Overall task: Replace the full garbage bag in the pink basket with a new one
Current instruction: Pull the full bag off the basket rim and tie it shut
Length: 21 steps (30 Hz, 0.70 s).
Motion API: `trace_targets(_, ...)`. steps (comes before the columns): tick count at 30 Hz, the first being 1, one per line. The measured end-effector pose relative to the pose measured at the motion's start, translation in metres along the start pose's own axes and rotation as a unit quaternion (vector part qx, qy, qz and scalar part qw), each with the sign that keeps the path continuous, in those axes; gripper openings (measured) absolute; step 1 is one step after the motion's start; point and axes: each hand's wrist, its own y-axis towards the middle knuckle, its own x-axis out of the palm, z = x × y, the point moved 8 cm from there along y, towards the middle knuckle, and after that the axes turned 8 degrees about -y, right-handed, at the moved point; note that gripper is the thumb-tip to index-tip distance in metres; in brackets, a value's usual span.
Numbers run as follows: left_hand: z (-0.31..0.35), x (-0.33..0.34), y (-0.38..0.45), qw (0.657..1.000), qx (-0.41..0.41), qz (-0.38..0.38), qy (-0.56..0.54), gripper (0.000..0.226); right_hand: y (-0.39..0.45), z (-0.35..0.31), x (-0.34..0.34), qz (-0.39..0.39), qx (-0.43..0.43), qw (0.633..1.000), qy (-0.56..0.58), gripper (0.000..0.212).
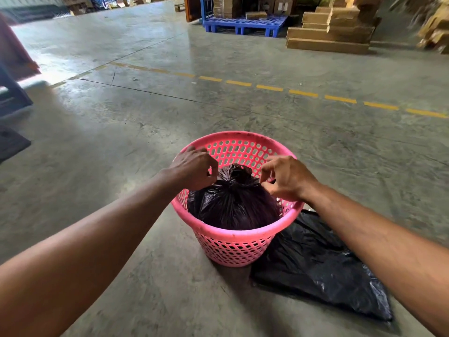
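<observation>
A pink perforated basket stands on the concrete floor right in front of me. Inside it sits a full black garbage bag, bulging, its top gathered into a knot in the middle. My left hand hovers at the left of the knot, fingers curled and apart, close to the bag's top. My right hand is at the knot's right side, fingers half bent, holding nothing I can see. A flat, empty black garbage bag lies on the floor to the right of the basket, partly under it.
A dashed yellow line crosses the floor beyond the basket. Stacked cardboard boxes and a blue pallet stand at the far right. Dark blue furniture sits at the left edge.
</observation>
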Motion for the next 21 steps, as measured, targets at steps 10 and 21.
trace_targets(10,0.059,0.034,-0.003,0.998,-0.021,-0.054,-0.012,0.074,-0.017,0.089,0.006,0.044,0.289,0.955,0.060,0.048)
trace_targets(21,0.069,0.024,0.021,0.997,0.005,-0.051,-0.063,0.019,-0.030,0.096,0.012,0.158,0.351,0.901,0.200,0.033)
